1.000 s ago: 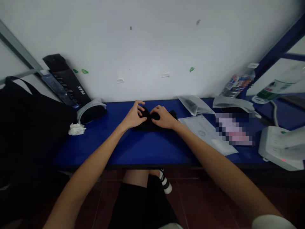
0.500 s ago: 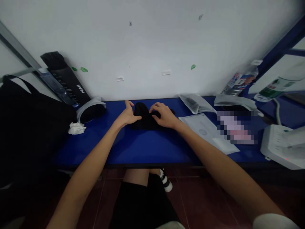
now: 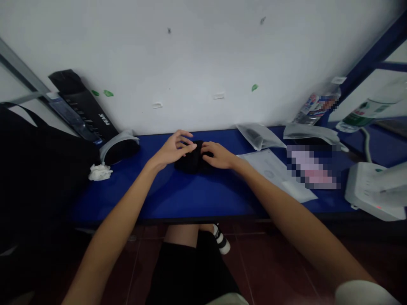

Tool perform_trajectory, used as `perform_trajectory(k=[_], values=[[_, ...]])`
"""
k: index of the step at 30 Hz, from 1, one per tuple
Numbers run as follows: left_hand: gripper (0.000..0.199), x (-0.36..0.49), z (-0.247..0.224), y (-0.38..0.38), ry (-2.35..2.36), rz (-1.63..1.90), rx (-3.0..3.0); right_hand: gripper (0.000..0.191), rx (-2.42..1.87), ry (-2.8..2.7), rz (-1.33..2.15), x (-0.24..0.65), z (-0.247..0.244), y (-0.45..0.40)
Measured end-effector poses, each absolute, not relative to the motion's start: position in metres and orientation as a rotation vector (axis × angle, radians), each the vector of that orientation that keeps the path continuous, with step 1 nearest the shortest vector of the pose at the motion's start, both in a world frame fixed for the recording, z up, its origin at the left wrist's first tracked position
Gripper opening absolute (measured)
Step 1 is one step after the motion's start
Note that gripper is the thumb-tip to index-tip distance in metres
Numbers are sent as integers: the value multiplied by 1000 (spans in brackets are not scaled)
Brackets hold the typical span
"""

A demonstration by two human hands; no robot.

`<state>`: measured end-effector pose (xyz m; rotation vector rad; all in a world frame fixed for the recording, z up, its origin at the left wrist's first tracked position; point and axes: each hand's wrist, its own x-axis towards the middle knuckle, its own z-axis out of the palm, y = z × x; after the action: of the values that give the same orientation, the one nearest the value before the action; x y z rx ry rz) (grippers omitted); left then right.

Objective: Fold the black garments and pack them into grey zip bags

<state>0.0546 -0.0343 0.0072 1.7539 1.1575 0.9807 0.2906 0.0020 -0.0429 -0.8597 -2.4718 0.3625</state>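
Observation:
A small, dark bundle of black cloth (image 3: 190, 164) lies on the blue desk (image 3: 190, 195), its exact kind too dark to make out. Over its left part hovers my left hand (image 3: 173, 150), open, with fingers apart and the thumb reaching toward the middle of the cloth. My right hand (image 3: 219, 155) rests on the right part, its fingers curled and closed on the fabric. Both hands hide some of the cloth.
A black bag (image 3: 38, 169), crumpled tissue (image 3: 100, 172) and a white-edged pouch (image 3: 119, 146) are on the left. Toward the right are a translucent pouch (image 3: 260, 136), a flat plastic sleeve (image 3: 276, 173), bottles (image 3: 318, 103) and a white device (image 3: 372, 190).
My left hand has come off the cloth's left edge and moved right over it, fingers now forward. The cloth's raised left fold has come down. My right hand stays on the fabric.

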Motion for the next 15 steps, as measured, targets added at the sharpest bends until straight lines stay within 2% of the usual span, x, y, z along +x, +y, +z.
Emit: perform_trajectory(k=[3,6,10,15], values=[[28,63,2,-34,1090,991,1904,29,-867,-2432,428,294,-42,5],[23,62,-6,-29,1172,1008,2070,32,-894,-2363,422,296,-43,8],[28,54,-11,-24,1197,893,2228,25,-927,-2355,312,297,-45,9],[43,45,-13,-22,1178,653,2222,21,-951,-2443,338,297,-46,5]])
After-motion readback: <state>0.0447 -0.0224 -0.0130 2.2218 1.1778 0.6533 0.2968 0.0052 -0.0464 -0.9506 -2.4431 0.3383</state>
